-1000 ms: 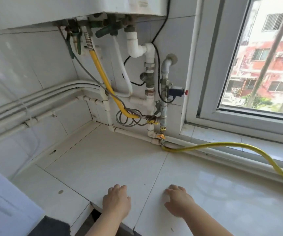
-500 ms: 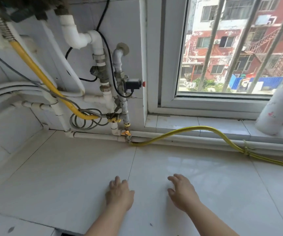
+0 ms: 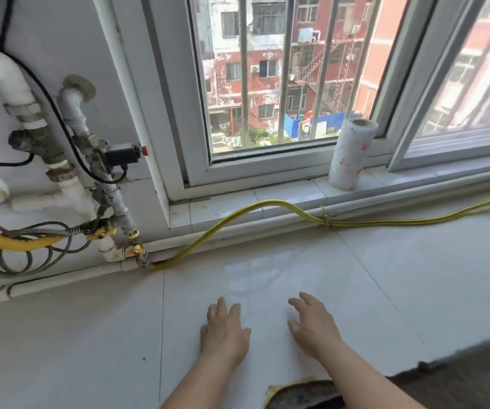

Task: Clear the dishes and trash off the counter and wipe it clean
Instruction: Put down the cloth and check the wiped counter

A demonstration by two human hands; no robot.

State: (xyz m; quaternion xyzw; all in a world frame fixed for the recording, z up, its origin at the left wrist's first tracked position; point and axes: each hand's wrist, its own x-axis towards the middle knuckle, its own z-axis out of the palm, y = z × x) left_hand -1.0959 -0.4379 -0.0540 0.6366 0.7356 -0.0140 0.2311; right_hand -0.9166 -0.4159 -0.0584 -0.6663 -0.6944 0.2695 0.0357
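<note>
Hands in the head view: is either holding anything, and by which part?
Nothing is held. The left hand and right hand are both open, fingers spread, empty over the white tiled counter.

Both forearms run off the bottom edge. Nearer the person than the right hand's (image 3: 314, 326) fingers (image 3: 311, 302), a dark, yellow-rimmed patch (image 3: 300, 394) is partly covered by that forearm and cut by the frame, so it cannot be identified. Far right of those fingers the yellow hose (image 3: 223, 222) leaves the picture. Left of the left hand's (image 3: 224, 335) fingers, a speck (image 3: 144, 359) on the bench (image 3: 90, 335) is too small to name.
</note>
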